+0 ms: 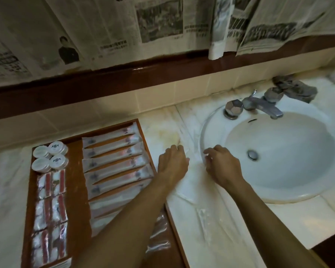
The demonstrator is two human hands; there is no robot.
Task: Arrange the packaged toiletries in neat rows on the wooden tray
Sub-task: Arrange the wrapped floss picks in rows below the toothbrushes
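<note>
Head view, looking down at a pale marble bathroom surface [184, 225]. At far left sits the wooden tray [76, 190], a shallow brown board with a raised rim. In its upper left corner are 4 small round white tubs [50, 156], touching each other in a 2 by 2 cluster. Below them run 2 columns of short clear packets [50, 207] with red strips inside, laid edge to edge. To the right is a stacked row of long, thin wrapped sticks [114, 163], parallel and slightly tilted. The left forearm crosses the tray's lower part and hides some of it.

Just right of the tray's rim, the left hand [172, 165] rests palm down on the surface with fingers curled. The right hand [223, 167] lies near it, beside the rim of the white sink [205, 136], fingers bent and narrow. Between and under them lies thin clear plastic wrapping [188, 182]; whether either hand actually pinches it cannot be told. Another clear wrapper [205, 219] lies nearer the viewer.

These packets are likely very light, limp and slippery, prone to crinkle and slide. Pinching at a sealed end or along both long edges should steer them best. Behind the sink stands a metal tap [259, 105].
</note>
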